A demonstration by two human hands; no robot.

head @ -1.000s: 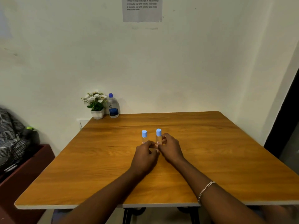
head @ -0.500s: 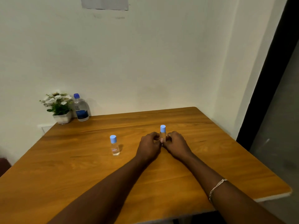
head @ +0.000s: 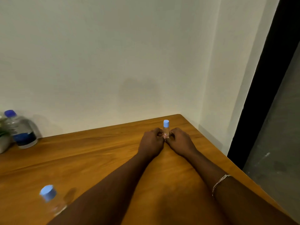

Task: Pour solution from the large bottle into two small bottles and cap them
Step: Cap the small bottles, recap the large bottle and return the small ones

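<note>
Far to the left of the held small bottle [head: 166,129], against the wall, a flower pot [head: 4,144] is cut off by the frame edge. The large bottle [head: 22,131] stands just beside it, upright, its dark blue cap on. Also left of the held small bottle, but much nearer the camera, the loose small bottle [head: 49,199] stands alone on the table [head: 97,153], blurred, its light blue cap on.

The left hand [head: 151,143] rests on the table against the held bottle's left side, its fingers [head: 158,133] curled in and pinching the lower body. The bottle stands upright and capped. The right hand [head: 180,142] mirrors this from the other side, fingers [head: 172,134] clamped on the same bottle. A bracelet [head: 220,181] sits on that wrist.

All three caps are on, so no pouring is under way. Liquid levels in the small bottles cannot be read, so I cannot tell whether filling is finished or has yet to begin.
</note>
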